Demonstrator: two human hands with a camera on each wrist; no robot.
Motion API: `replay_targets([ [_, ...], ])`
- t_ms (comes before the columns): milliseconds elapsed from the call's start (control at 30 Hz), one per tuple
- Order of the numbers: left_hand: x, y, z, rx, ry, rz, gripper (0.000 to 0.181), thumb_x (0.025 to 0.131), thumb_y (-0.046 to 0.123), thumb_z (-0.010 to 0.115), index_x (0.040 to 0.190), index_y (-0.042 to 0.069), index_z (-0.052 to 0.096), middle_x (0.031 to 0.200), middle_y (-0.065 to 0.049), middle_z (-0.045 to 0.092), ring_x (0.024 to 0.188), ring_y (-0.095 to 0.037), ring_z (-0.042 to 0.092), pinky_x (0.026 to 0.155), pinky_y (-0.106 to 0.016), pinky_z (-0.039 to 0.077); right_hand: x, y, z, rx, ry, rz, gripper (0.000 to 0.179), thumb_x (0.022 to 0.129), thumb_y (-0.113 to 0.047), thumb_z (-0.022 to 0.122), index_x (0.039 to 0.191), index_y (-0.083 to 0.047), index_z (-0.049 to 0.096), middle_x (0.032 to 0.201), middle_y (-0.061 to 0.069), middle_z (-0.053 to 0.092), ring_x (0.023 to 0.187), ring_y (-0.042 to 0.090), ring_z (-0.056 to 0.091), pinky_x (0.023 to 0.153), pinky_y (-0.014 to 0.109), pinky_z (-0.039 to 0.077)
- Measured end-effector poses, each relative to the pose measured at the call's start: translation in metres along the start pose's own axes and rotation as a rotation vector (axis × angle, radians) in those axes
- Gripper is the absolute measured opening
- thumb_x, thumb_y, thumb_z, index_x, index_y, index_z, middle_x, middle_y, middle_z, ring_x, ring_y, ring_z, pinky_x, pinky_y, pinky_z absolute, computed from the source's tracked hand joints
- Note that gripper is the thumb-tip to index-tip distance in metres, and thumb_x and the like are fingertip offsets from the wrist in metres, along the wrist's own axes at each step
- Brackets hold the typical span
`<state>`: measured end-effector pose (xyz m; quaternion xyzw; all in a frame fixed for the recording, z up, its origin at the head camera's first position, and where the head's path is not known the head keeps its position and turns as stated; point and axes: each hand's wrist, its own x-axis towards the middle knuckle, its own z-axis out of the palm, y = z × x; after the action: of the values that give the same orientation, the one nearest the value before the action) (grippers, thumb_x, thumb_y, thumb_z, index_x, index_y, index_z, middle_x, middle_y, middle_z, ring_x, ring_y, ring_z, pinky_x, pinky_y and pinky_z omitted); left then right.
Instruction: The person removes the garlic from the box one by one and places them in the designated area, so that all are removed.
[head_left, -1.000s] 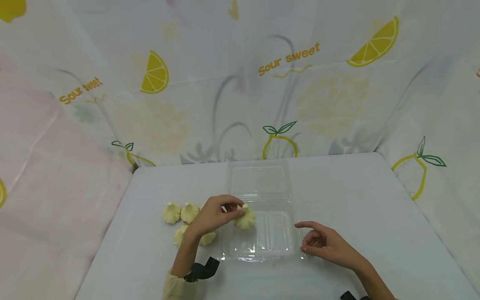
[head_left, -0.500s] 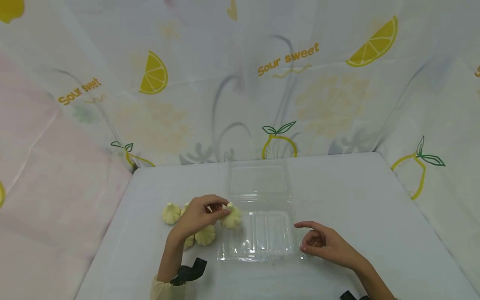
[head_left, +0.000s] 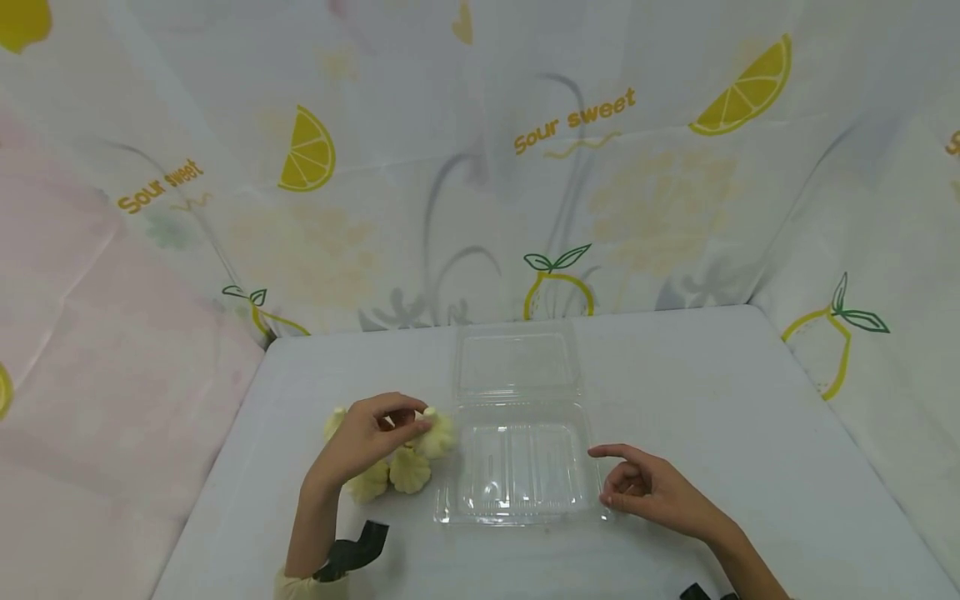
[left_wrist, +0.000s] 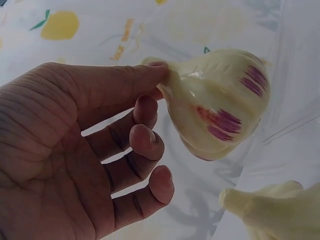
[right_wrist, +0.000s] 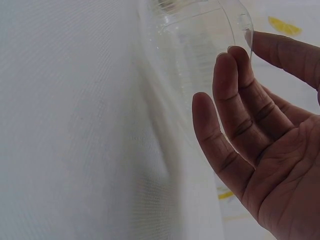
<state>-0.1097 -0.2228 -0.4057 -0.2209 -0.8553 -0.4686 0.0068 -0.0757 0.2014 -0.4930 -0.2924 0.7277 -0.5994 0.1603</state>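
My left hand [head_left: 367,440] pinches a pale garlic bulb [head_left: 438,437] by its stem, between thumb and fingertips, just left of a clear plastic clamshell box [head_left: 525,518]. Purple streaks mark the side of this held garlic bulb [left_wrist: 220,100] in the left wrist view, and the other fingers curl below without touching it. Beneath and beside the hand lie several more garlic bulbs [head_left: 410,472], partly covered by it. My right hand [head_left: 652,487] stays at the box's right edge with fingers loosely bent, a fingertip [right_wrist: 250,37] right at the clear rim.
The box's hinged lid [head_left: 517,362] lies folded back towards the rear of the white-covered table [head_left: 675,367]. Lemon-printed cloth [head_left: 420,242] hangs behind and at both sides. A black strap [head_left: 352,552] sits on the left wrist.
My left hand has carried the garlic bulb leftwards, from over the box to beside the other bulbs, uncovering more of the nearer ones. The right hand has stayed in place.
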Motion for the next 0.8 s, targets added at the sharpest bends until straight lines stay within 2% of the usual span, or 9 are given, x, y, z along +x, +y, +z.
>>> replay_targets([
  [133, -0.005, 0.001, -0.008, 0.017, 0.015, -0.019, 0.015, 0.088, 0.014, 0.077, 0.102, 0.016, 0.073, 0.08, 0.006, 0.064, 0.07, -0.013, 0.059, 0.064, -0.03, 0.052, 0.0, 0.0, 0.0, 0.0, -0.001, -0.006, 0.053, 0.092, -0.002, 0.069, 0.139, 0.003, 0.045, 0.088, 0.014, 0.069, 0.075, 0.025, 0.067, 0.064, 0.031, 0.055],
  [333, -0.012, -0.002, -0.019, 0.015, 0.05, -0.011, 0.018, 0.087, 0.008, 0.076, 0.104, 0.013, 0.072, 0.082, 0.003, 0.064, 0.069, -0.013, 0.059, 0.062, -0.029, 0.052, 0.0, -0.001, 0.0, -0.001, 0.0, 0.0, 0.053, 0.092, -0.002, 0.069, 0.139, 0.003, 0.045, 0.087, 0.015, 0.069, 0.075, 0.025, 0.067, 0.064, 0.031, 0.055],
  [533, -0.02, -0.007, -0.029, 0.055, 0.088, -0.017, 0.02, 0.087, 0.005, 0.075, 0.105, 0.013, 0.072, 0.083, 0.001, 0.063, 0.073, -0.014, 0.058, 0.064, -0.029, 0.052, 0.0, 0.001, 0.0, -0.001, 0.002, 0.008, 0.054, 0.092, -0.003, 0.069, 0.139, 0.002, 0.045, 0.088, 0.015, 0.069, 0.075, 0.023, 0.067, 0.064, 0.03, 0.054],
  [800, -0.031, -0.009, -0.043, 0.089, 0.132, -0.095, 0.017, 0.089, 0.013, 0.075, 0.106, 0.016, 0.073, 0.086, 0.002, 0.064, 0.076, -0.013, 0.059, 0.067, -0.027, 0.052, 0.0, 0.001, 0.0, 0.015, 0.0, 0.011, 0.054, 0.092, -0.002, 0.069, 0.139, 0.003, 0.044, 0.088, 0.016, 0.069, 0.077, 0.025, 0.067, 0.066, 0.031, 0.055],
])
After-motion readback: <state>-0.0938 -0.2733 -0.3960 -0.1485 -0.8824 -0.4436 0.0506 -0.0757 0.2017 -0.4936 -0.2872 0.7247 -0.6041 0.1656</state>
